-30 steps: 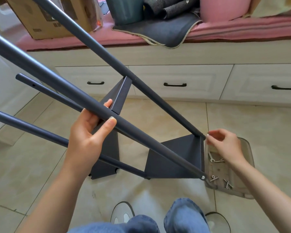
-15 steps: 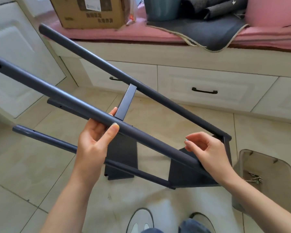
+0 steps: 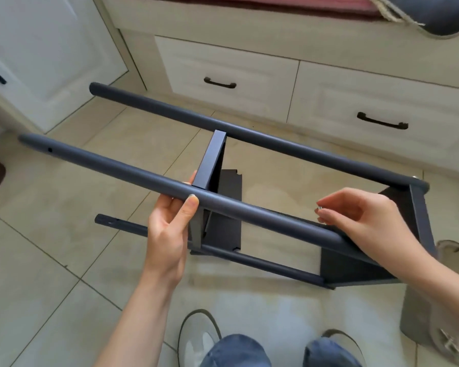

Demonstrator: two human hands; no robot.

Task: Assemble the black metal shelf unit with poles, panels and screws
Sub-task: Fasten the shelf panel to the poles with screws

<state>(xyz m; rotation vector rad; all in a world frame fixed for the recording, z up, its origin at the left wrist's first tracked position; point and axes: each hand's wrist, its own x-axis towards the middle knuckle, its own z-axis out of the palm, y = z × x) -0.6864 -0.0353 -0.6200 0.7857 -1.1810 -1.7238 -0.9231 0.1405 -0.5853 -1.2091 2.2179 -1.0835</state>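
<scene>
On the floor, frame [image 3: 249,207] lies sideways, near pole [image 3: 117,169] running left to right. Left hand [image 3: 170,229] grasps this pole at mid panel [image 3: 212,160]. Right hand [image 3: 366,218] pinches screw [image 3: 319,207] just beside the pole, nearer that joint.

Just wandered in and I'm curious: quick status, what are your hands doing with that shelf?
Left hand grips near pole by middle panel. Right hand pinches small screw above pole. Nothing in the way.

tray [image 3: 419,313] blurred, edge-cropped, screw [image 3: 319,207] tiny
</scene>
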